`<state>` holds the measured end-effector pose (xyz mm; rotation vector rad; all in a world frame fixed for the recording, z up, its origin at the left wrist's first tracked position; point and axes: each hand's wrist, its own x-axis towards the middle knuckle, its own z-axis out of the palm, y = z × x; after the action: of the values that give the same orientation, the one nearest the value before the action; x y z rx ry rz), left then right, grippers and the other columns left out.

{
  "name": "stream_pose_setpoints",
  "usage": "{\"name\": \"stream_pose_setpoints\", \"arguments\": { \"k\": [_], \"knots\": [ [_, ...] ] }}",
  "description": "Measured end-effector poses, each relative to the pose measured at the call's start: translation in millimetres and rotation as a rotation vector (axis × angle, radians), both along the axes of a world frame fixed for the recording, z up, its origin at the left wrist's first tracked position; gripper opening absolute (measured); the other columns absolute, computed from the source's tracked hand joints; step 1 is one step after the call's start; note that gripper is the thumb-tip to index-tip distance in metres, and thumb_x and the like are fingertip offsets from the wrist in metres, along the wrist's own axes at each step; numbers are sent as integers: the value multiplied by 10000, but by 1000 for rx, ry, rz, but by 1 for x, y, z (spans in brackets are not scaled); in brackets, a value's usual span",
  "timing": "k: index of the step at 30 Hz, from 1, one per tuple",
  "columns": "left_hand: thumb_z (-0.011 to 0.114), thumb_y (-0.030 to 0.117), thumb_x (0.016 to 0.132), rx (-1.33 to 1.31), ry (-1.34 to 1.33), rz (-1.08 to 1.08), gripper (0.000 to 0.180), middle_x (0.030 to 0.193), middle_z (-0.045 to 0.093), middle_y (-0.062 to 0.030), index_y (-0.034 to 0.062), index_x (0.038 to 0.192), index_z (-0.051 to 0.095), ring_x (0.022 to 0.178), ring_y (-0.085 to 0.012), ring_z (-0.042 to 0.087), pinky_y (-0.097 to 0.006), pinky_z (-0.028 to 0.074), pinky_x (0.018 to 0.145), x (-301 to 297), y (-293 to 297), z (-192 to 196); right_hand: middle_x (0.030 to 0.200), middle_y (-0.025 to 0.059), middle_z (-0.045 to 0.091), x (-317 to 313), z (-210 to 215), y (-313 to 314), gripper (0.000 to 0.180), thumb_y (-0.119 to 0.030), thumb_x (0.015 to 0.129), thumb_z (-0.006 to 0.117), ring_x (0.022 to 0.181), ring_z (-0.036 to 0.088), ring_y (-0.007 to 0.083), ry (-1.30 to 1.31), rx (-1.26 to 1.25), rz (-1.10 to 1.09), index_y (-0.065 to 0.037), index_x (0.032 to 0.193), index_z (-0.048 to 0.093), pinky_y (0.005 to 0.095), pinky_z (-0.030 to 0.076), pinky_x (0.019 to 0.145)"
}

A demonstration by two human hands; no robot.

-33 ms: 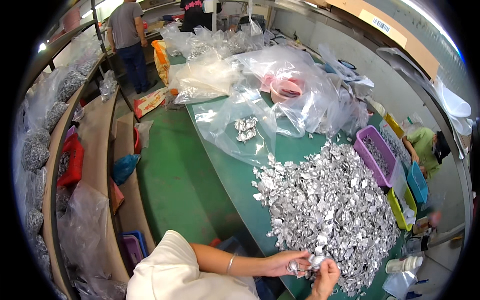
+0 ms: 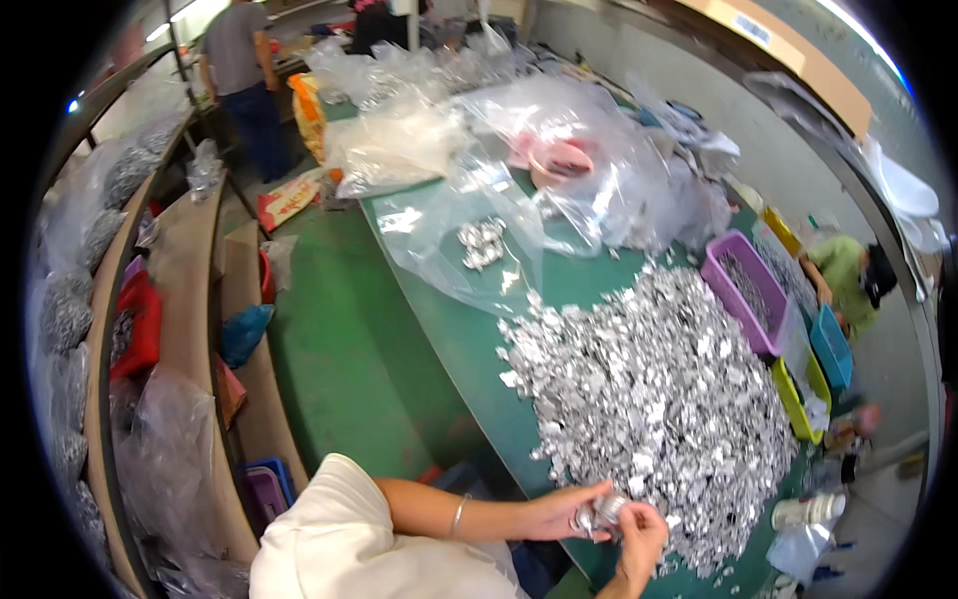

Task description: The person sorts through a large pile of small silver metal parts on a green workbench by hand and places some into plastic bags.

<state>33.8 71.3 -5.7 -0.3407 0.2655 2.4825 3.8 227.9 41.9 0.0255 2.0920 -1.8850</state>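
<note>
A broad heap of small silver metal pieces (image 2: 649, 399) covers the near part of the green table (image 2: 439, 319). At the heap's near edge my left hand (image 2: 561, 513), with a bracelet on its wrist, holds a few of these pieces (image 2: 591, 515) in its curled fingers. Close against it, my right hand (image 2: 641, 539) pinches a shiny piece (image 2: 609, 506) between thumb and fingertips. Blur hides the exact shape of the held pieces. Farther up the table, a small group of similar pieces (image 2: 482, 245) lies on a clear plastic bag (image 2: 419, 235).
Purple (image 2: 714, 262), blue (image 2: 830, 349) and yellow-green baskets (image 2: 783, 389) line the heap's right side. A white bottle (image 2: 806, 511) lies near the right edge. Plastic bags and a pink bowl (image 2: 561, 165) fill the far table. Shelves (image 2: 185, 290) stand left; other people are beyond and at right.
My hands have come closer together, and the piece in my right hand now meets those in my left. The whole view has shifted slightly.
</note>
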Motion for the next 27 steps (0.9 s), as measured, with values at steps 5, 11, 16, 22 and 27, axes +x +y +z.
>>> {"name": "stream_pose_setpoints", "arguments": {
  "k": [5,11,16,22,27],
  "knots": [
    [506,281,935,-98,130,-30,409,1143,590,-128,51,1271,462,916,-155,624,-289,531,750,10,-22,6,922,106,593,-12,24,-30,138,-21,738,647,894,537,230,673,595,53,10,860,589,327,413,785],
    [549,216,906,-258,83,-21,440,1139,577,-152,54,1297,428,876,-205,635,-280,549,650,11,-30,23,1158,148,526,-54,24,-61,439,-116,751,682,1128,447,329,810,708,96,-17,1151,532,436,309,973],
    [556,106,876,-342,223,115,195,1002,542,-102,37,1057,540,832,-197,627,-273,532,606,14,-50,29,1201,124,506,-50,11,-61,451,-145,740,698,1161,430,314,916,915,168,-38,1150,542,467,278,986],
    [556,22,848,-877,348,463,109,788,583,-23,26,954,581,711,-113,600,-247,501,560,8,-96,14,1152,126,508,-39,16,-64,298,-86,732,693,1129,441,310,872,894,68,-30,1011,605,454,292,953],
    [651,79,805,-1852,537,530,287,814,562,-55,45,1078,567,666,-189,564,-313,469,594,-18,-140,27,1079,108,542,-45,12,-89,266,-65,735,681,1041,480,299,926,774,75,-32,988,608,419,332,905]
  ]
}}
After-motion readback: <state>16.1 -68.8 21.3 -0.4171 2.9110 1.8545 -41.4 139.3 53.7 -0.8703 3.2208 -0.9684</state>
